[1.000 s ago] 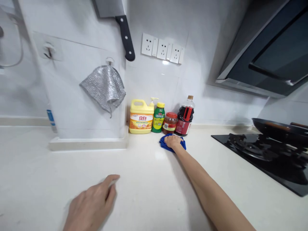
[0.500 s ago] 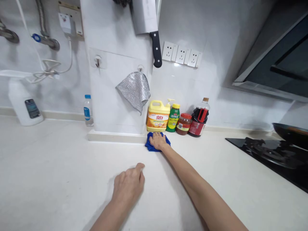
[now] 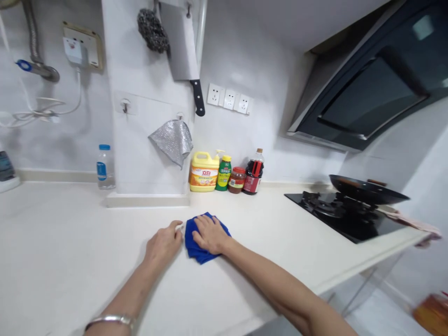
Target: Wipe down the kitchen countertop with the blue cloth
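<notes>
A folded blue cloth (image 3: 193, 248) lies on the white countertop in front of me. My right hand (image 3: 211, 234) presses down on it, its fingers over the top and the thumb at the side. Just left of the cloth is my left hand (image 3: 164, 245), its fingers curled and the index finger pointing at the cloth's edge. A small whitish bit (image 3: 182, 228) shows between that fingertip and the cloth; I cannot make out what it is.
Against the wall stand a yellow detergent jug (image 3: 204, 175), a green bottle (image 3: 224, 173), a red-lidded jar (image 3: 237, 180) and a dark sauce bottle (image 3: 253, 173). A water bottle (image 3: 105, 168) is at left. A wok (image 3: 367, 190) sits on the stove (image 3: 345, 221). A cleaver (image 3: 182, 46) hangs above.
My right hand has drawn the blue cloth back from the jug, toward me. My left hand has come beside the cloth. The view has turned right, showing more of the stove.
</notes>
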{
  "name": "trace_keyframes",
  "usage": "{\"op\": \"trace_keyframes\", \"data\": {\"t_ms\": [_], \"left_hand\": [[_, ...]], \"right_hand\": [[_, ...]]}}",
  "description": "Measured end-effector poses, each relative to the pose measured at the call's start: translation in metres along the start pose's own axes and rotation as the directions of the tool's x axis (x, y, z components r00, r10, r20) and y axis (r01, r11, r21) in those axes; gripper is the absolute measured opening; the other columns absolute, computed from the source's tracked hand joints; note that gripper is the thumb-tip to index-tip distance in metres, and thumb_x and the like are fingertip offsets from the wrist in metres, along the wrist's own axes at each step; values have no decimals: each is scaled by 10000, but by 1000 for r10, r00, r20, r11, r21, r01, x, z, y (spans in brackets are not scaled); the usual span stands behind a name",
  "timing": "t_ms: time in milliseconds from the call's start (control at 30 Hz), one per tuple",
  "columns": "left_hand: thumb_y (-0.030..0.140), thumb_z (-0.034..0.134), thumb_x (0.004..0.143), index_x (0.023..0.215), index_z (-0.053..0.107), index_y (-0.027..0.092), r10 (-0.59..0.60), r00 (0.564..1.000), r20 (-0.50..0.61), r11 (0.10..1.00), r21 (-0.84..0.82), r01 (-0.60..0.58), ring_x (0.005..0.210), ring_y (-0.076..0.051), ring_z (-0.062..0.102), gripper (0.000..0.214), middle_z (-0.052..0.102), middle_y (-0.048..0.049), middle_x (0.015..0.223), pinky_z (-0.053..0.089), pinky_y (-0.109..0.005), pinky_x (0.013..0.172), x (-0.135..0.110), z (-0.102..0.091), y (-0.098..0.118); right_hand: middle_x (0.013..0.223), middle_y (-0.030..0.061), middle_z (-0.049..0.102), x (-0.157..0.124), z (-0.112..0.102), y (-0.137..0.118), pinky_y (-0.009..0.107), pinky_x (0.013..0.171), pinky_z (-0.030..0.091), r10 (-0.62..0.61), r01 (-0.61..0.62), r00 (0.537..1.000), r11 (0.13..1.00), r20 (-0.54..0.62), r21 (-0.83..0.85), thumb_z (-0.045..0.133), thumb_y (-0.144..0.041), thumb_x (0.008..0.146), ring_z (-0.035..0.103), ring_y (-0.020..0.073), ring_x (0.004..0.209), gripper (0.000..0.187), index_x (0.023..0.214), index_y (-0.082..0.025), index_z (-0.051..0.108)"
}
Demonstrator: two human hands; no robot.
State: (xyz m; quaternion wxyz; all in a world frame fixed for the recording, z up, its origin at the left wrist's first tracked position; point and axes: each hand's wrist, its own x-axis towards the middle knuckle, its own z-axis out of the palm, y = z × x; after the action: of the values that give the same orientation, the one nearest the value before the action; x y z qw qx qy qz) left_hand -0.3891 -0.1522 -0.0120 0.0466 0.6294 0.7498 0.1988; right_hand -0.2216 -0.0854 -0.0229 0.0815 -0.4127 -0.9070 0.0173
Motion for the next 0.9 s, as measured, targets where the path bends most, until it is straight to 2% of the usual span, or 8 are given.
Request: {"op": "trace_keyframes", "data": {"t_ms": [167,267,400,533,633,733,800,900], "left_hand": [[357,282,943,1313,631,255,89,996,9,995,-48,-88,1111,-263,701,519,783,-84,1147,508,-386,957,-1,0,-8],[345,298,932,1204,699,238,137,990,26,988,-83,-134,1150,-243,685,496,751,-68,1258,486,-350,991,-2,0,-13],[373,295,948,1196,706,239,144,989,21,981,-137,-139,1084,-242,689,498,777,-34,1186,477,-323,914,0,-3,-17],[412,308,954,1187,709,262,146,988,56,977,-162,-135,1028,-244,678,487,797,13,1039,452,-296,862,4,-3,-18],[421,310,953,1183,717,275,123,990,65,983,-146,-112,974,-234,677,489,794,16,988,440,-281,847,11,3,-23],[452,325,950,1190,713,319,83,994,71,989,-128,-73,981,-234,669,475,794,42,958,432,-271,846,21,11,-30],[477,326,951,1201,702,351,80,993,84,991,-110,-70,1018,-243,664,469,794,59,972,428,-273,862,27,15,-33],[492,283,959,1214,691,380,59,995,83,998,-23,-57,1005,-245,668,494,791,55,1025,424,-278,845,33,20,-32]], "right_hand": [[1672,178,311,-72,-4,-17,613,1276,194,-16,16,1000,999,-1,45,340,-468,1038,241,333,1564,652,1567,-87,325],[1678,178,296,-115,-8,-10,608,1282,176,-44,44,999,995,-6,86,356,-487,1032,227,336,1569,674,1581,-97,315],[1684,125,303,-167,-16,38,563,1297,166,-13,13,1000,993,-1,121,356,-534,1033,234,289,1573,668,1595,-175,320],[1677,98,329,-214,-19,118,540,1298,191,215,-214,976,976,-32,47,310,-511,1044,269,266,1564,631,1584,-189,358],[1666,73,360,-246,-26,178,473,1299,216,409,-411,911,911,-51,-46,296,-454,1054,299,231,1553,578,1570,-210,390],[1642,109,402,-272,-41,227,458,1282,246,581,-585,811,806,-61,-97,311,-359,1053,330,241,1536,531,1549,-204,420],[1623,159,416,-283,-52,248,503,1259,269,659,-662,749,742,-69,-105,346,-304,1039,344,278,1524,495,1505,-195,475],[1607,191,419,-286,-64,263,586,1216,289,741,-745,666,655,-81,-128,415,-277,1018,352,325,1506,433,1427,-225,546]]}}
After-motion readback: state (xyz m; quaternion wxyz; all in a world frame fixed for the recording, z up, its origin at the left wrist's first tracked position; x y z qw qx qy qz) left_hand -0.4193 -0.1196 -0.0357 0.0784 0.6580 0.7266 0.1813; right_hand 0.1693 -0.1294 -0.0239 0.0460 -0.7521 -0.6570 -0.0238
